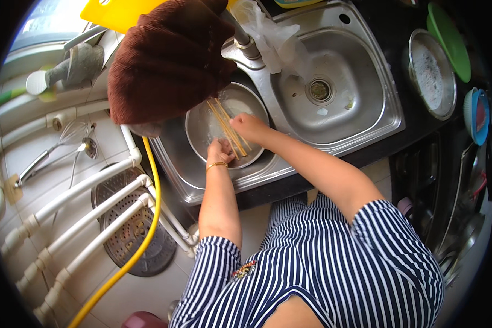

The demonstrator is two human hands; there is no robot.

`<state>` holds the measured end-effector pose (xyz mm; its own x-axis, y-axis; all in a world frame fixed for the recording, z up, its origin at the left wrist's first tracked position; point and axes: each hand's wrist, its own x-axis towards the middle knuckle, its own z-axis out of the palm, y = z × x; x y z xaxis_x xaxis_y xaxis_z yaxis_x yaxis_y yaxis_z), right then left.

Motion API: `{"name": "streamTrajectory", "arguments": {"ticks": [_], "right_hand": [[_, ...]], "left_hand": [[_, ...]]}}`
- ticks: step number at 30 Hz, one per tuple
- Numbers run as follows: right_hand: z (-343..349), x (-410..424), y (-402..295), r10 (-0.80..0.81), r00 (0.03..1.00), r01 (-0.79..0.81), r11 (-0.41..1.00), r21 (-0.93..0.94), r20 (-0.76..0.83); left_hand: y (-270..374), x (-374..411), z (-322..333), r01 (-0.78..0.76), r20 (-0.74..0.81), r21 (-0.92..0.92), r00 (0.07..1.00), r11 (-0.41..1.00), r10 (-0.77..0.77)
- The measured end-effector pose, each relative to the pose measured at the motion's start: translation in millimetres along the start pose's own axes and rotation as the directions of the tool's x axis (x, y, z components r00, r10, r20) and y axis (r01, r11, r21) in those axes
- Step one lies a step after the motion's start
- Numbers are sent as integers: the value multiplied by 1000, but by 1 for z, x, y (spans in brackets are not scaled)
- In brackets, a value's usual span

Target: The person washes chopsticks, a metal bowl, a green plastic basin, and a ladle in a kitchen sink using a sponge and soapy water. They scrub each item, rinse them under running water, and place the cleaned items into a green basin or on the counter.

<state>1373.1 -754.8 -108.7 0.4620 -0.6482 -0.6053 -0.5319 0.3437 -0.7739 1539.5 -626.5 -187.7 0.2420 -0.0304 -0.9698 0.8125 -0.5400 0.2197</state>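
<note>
A round metal basin [193, 141] stands inside the left sink bowl, with some water in it. Over it slants a bundle of several light wooden chopsticks [222, 123]. My right hand [248, 127] is closed around part of the bundle, partway along it. At the basin's near side, my left hand [219, 152] has its fingers curled by the lower ends of the chopsticks; whether they grip cannot be told. A gold-coloured bracelet [217, 165] circles the left wrist. The brown towel [164, 65] hides the far left of the basin.
A clear plastic bag [270, 37] droops into the right sink bowl [344, 127], near the drain strainer [320, 90]. On the right counter are a metal bowl [447, 110] of whitish contents and a green basin [451, 49]. White pipes [94, 180] and a yellow hose [153, 213] run at left.
</note>
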Motion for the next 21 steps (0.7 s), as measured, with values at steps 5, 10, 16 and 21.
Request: {"name": "streamTrajectory", "arguments": {"ticks": [5, 10, 16, 21], "right_hand": [[48, 3, -25, 246, 960, -274, 925, -265, -133], [79, 41, 19, -38, 978, -81, 840, -537, -207], [66, 13, -2, 12, 995, 40, 873, -485, 103], [48, 3, -12, -114, 959, 217, 884, -414, 259]], "left_hand": [[0, 0, -3, -164, -60, -123, 986, 979, 157], [12, -25, 7, -198, 89, -46, 976, 979, 201], [51, -40, 21, -241, 301, -417, 873, 876, 383], [81, -78, 9, -314, 391, -585, 698, 748, 599]]}}
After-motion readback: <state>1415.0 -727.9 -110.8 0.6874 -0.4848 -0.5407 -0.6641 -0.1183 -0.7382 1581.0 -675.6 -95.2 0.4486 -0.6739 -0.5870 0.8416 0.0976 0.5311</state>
